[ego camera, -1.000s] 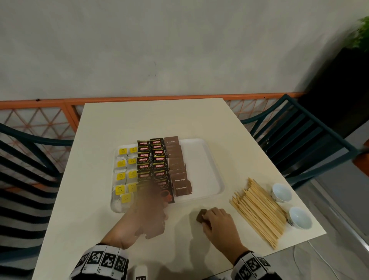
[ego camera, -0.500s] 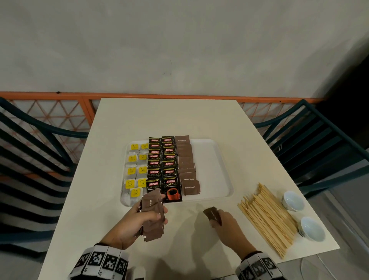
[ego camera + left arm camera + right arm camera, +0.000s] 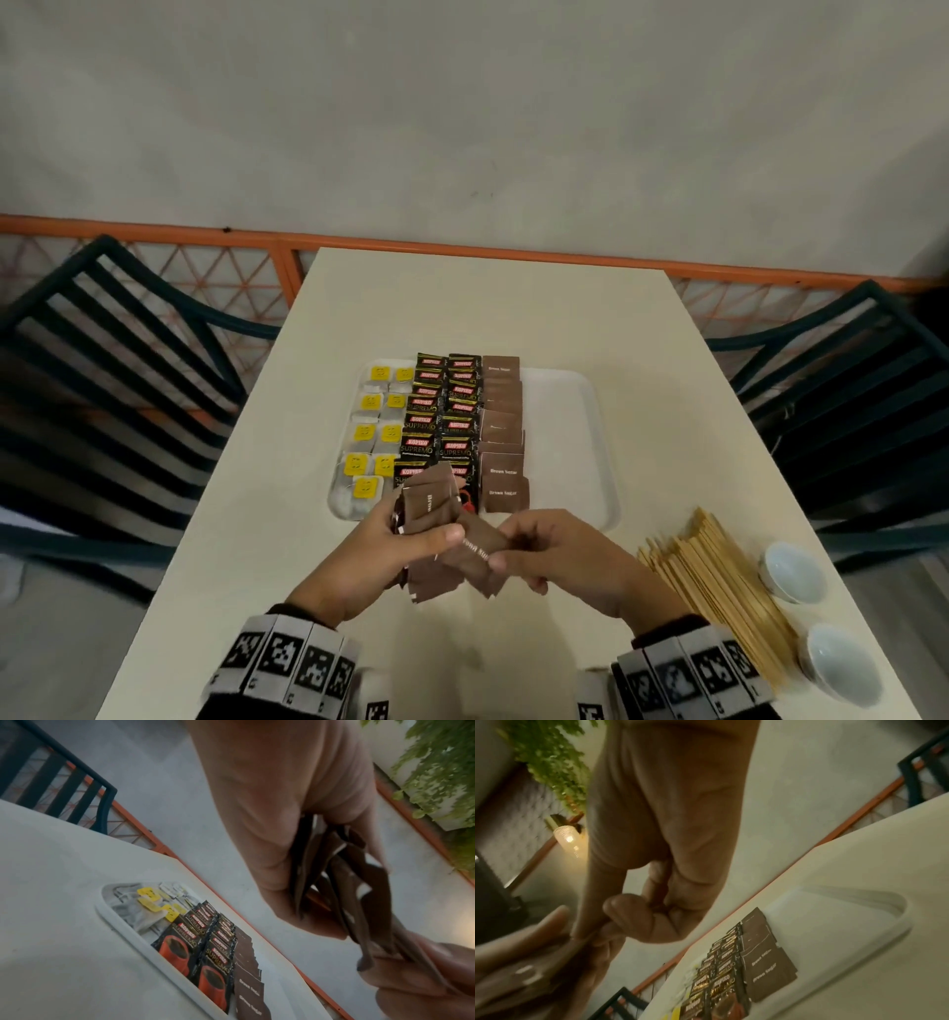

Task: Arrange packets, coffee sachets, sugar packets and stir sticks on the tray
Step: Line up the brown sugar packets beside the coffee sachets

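Note:
A white tray (image 3: 570,426) holds rows of yellow-tagged tea bags (image 3: 371,437), black coffee sachets (image 3: 441,416) and brown sugar packets (image 3: 502,437); its right half is bare. Just in front of the tray my left hand (image 3: 390,545) grips a fanned stack of brown sugar packets (image 3: 429,514), also seen as dark packets (image 3: 342,874) in the left wrist view. My right hand (image 3: 544,555) pinches one brown sugar packet (image 3: 475,557) against that stack. Stir sticks (image 3: 719,580) lie in a pile on the table at the right.
Two small white cups (image 3: 793,570) stand at the table's right front edge beside the sticks. Dark slatted chairs (image 3: 102,370) flank the cream table (image 3: 488,308). An orange railing (image 3: 462,244) runs behind it.
My right hand lifted a brown sugar packet off the table and brought it left to the stack in my left hand. The left hand rose slightly with its stack.

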Motion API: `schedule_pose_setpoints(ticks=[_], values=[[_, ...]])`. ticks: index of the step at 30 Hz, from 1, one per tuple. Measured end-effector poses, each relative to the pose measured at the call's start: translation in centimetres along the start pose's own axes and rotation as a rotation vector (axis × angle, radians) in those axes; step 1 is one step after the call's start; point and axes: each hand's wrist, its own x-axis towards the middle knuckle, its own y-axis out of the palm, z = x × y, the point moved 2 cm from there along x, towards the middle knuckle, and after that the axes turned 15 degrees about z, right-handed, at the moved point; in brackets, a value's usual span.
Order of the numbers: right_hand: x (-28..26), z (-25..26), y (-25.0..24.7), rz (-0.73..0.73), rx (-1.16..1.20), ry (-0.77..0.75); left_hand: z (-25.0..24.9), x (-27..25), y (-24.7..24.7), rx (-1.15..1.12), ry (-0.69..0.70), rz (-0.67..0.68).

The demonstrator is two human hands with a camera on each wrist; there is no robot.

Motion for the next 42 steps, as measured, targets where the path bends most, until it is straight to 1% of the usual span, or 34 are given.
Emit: schedule_pose_setpoints(ticks=[2,4,6,7,11,13,15,17,20,22,25,32,34,37,40,42], values=[[0.5,-0.1,0.1,0.025,-0.053,0.030,0.1,0.0,0.5,0.057,-0.003,-0.002],[0.9,-0.4,0.1,-0.021,-0.089,0.039,0.4,-0.1,0.6,0.099,0.019,-0.034],[1.3,-1.0,0.1,-0.074,-0.060,0.021,0.8,-0.3,0.7,0.066,0.068,-0.097],[1.4,-1.2,0.1,-0.075,-0.020,0.011,1.0,-0.3,0.8,0.046,0.090,-0.130],[1.6,-1.8,0.3,0.043,0.177,-0.002,2.2,-0.2,1.2,0.051,0.123,-0.212],[1.5,-2.1,0.2,0.070,0.206,-0.001,2.7,-0.2,1.3,0.046,0.115,-0.221],[1.4,-2.5,-0.3,0.069,0.185,-0.014,2.8,-0.2,1.3,0.021,0.102,-0.213],[1.4,-3.2,-1.3,0.024,0.140,-0.015,2.8,-0.3,1.1,-0.043,0.094,-0.218],[1.6,-4.5,-3.4,-0.152,0.018,0.027,2.7,-0.7,0.4,-0.190,0.105,-0.264],[2.0,-5.6,-4.8,-0.277,-0.042,0.059,2.7,-0.9,-0.2,-0.244,0.085,-0.279],[3.2,-7.1,-6.5,-0.387,-0.141,0.117,2.7,-1.1,-1.3,-0.337,0.045,-0.321],[5.8,-8.2,-8.0,-0.498,-0.326,0.226,2.9,-0.7,-1.9,-0.510,0.094,-0.278],[6.0,-8.2,-8.0,-0.542,-0.331,0.226,3.1,-0.7,-2.0,-0.513,0.098,-0.268],[6.1,-8.1,-7.8,-0.560,-0.354,0.238,3.1,-0.6,-2.0,-0.505,0.092,-0.255],[6.2,-7.5,-7.5,-0.606,-0.398,0.258,2.6,-0.3,-1.9,-0.448,0.081,-0.219],[6.2,-6.3,-6.9,-0.615,-0.430,0.214,2.4,-0.1,-1.9,-0.392,0.056,-0.222]])
